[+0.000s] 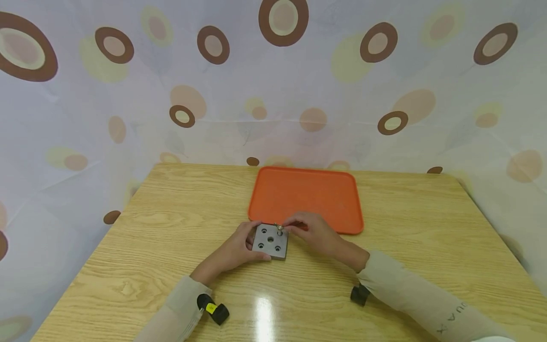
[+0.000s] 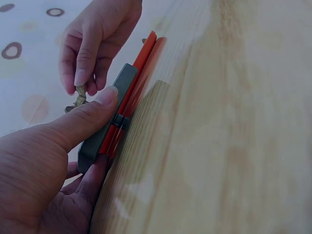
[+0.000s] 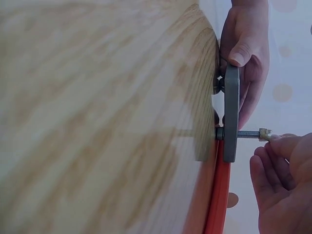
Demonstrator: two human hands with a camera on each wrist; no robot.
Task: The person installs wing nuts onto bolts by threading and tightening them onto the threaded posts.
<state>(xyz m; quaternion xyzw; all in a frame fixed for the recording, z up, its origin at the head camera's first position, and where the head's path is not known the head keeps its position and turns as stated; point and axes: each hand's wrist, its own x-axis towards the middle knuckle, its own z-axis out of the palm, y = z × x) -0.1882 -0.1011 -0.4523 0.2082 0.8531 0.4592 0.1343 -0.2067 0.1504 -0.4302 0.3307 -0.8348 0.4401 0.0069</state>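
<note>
A square grey metal plate (image 1: 270, 249) with several countersunk holes and one larger hole in the middle stands on short dark feet (image 3: 219, 133) above the table. My left hand (image 1: 234, 249) grips its left side, thumb on the front edge and fingers round the far edge. From the far right hole a threaded screw (image 3: 248, 134) rises upright. At the top of that screw sits a brass-coloured wing nut (image 3: 264, 135). My right hand (image 1: 318, 233) pinches one wing of it between thumb and fingertips, as the left wrist view also shows.
An orange tray (image 1: 305, 194) lies just behind the plate, its near rim close to the plate's far edge. Underneath is a light wood table (image 1: 179, 204). A patterned curtain (image 1: 239, 95) hangs behind the table and along its sides.
</note>
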